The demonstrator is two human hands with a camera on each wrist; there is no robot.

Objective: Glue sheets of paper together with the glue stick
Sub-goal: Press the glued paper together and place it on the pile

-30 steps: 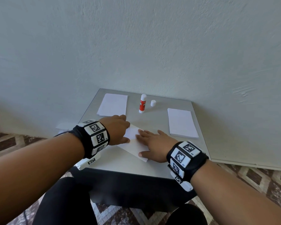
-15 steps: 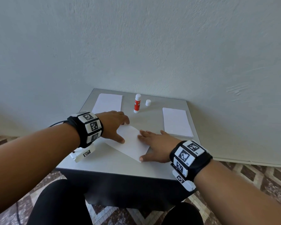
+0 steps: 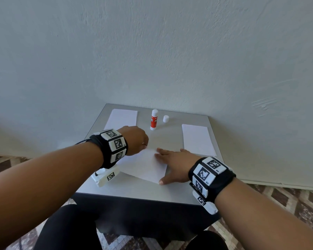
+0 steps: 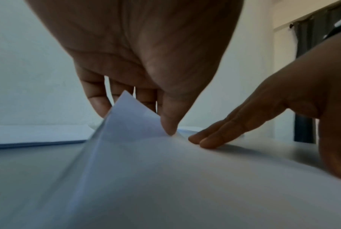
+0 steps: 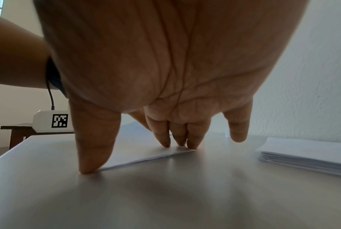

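A white sheet of paper (image 3: 145, 166) lies at an angle on the grey table (image 3: 134, 188). My left hand (image 3: 136, 139) pinches its far corner (image 4: 130, 114) between thumb and fingers and lifts it off the table. My right hand (image 3: 172, 161) lies flat, with straight fingers (image 5: 177, 137) pressing the sheet's right edge and the thumb (image 5: 93, 148) at the near corner. The red and white glue stick (image 3: 154, 120) stands uncapped at the back of the table, its white cap (image 3: 165, 119) just to its right.
A stack of white paper (image 3: 197, 139) lies at the right of the table, seen also as a stack (image 5: 306, 153) in the right wrist view. Another paper stack (image 3: 122, 118) lies at the back left. A wall rises right behind the table.
My left hand has gone from lying on the sheet to pinching and lifting its far corner. The right hand stays pressed on the sheet's right edge.
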